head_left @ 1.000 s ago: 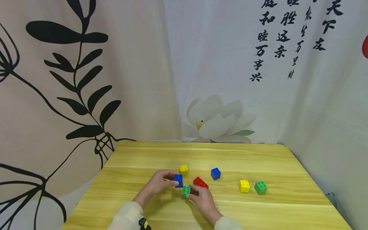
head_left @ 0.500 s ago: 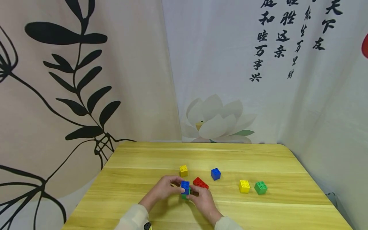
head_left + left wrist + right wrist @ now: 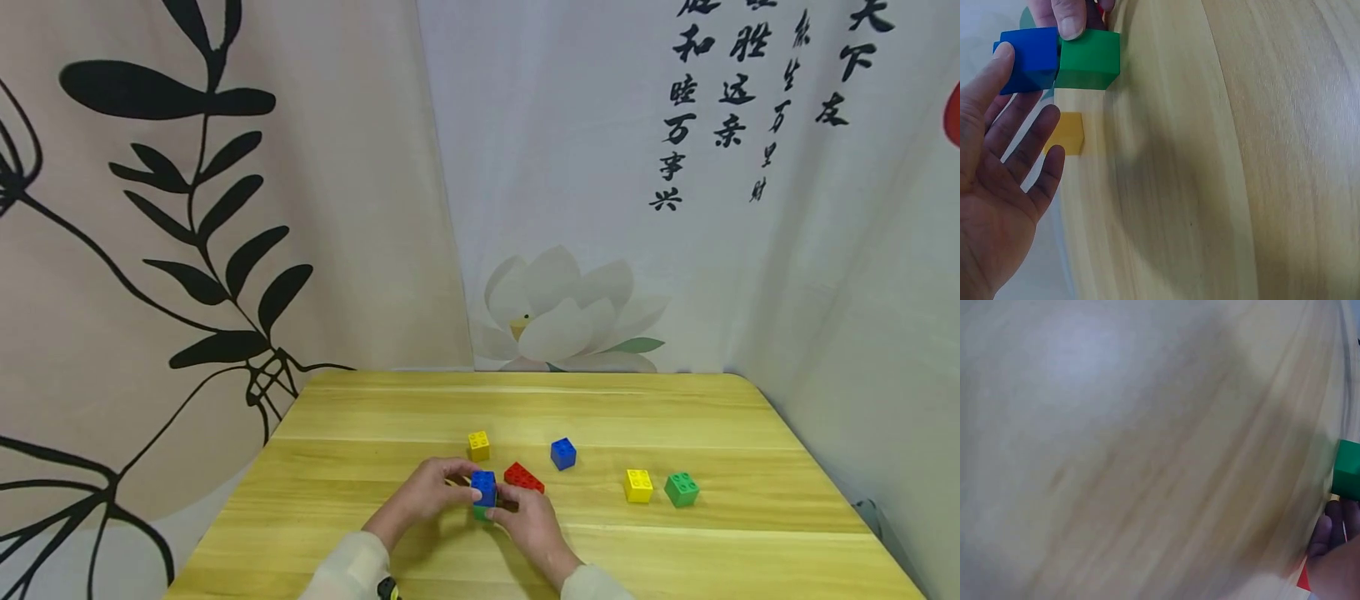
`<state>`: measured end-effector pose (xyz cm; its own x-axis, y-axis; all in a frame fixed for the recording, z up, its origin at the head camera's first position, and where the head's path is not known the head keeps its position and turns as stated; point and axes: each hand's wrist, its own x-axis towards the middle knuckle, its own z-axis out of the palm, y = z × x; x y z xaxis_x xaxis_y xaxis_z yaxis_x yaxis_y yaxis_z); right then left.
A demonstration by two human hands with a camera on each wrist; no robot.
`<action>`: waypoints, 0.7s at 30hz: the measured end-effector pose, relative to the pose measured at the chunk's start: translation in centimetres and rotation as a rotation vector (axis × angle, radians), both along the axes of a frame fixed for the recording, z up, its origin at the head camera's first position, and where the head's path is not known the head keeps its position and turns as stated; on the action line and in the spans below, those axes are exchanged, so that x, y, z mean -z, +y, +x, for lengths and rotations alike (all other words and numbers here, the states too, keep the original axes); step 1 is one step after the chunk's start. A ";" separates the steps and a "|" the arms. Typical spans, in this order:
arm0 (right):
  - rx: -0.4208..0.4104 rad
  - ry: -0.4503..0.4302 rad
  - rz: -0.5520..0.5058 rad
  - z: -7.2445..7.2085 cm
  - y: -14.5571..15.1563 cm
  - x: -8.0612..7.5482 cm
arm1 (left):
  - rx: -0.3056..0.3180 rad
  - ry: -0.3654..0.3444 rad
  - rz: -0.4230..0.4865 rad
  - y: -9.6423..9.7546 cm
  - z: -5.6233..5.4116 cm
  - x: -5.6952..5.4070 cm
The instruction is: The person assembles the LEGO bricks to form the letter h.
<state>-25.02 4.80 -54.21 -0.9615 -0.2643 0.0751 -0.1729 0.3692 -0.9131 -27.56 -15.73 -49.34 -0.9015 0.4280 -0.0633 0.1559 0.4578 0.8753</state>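
Note:
In the head view, my left hand point(image 3: 429, 493) pinches a blue toy building brick point(image 3: 483, 488) between thumb and fingers. Just beneath it, a green building brick point(image 3: 480, 514) is pinched by my right hand point(image 3: 529, 523), its upper part hidden behind the blue one. Seen from the left wrist, the blue brick point(image 3: 1030, 61) and the green brick point(image 3: 1090, 60) line up end to end, with only a thin dark line between them. The right wrist view catches the green brick point(image 3: 1347, 470) at its edge, above part of the right hand point(image 3: 1338, 562).
A red brick point(image 3: 523, 477) lies just beyond the right hand, and a yellow brick point(image 3: 478, 446) behind the left. Farther right on the wooden table point(image 3: 750, 542) are another blue brick point(image 3: 563, 454), a yellow brick point(image 3: 638, 486) and a green brick point(image 3: 682, 489).
My left hand has moved right and nearer, bringing the blue brick from beside the green one to on top of it. The right hand has stayed in place.

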 end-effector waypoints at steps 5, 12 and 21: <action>0.002 0.006 0.012 0.0 0.2 -0.2 | 0.006 -0.004 -0.029 0.3 -0.3 -0.1; 0.006 -0.007 0.030 -0.1 0.2 -0.2 | 0.008 0.016 -0.045 0.3 -0.4 0.4; 0.007 0.022 0.015 0.1 0.1 0.1 | 0.023 0.072 -0.076 0.4 -0.3 0.5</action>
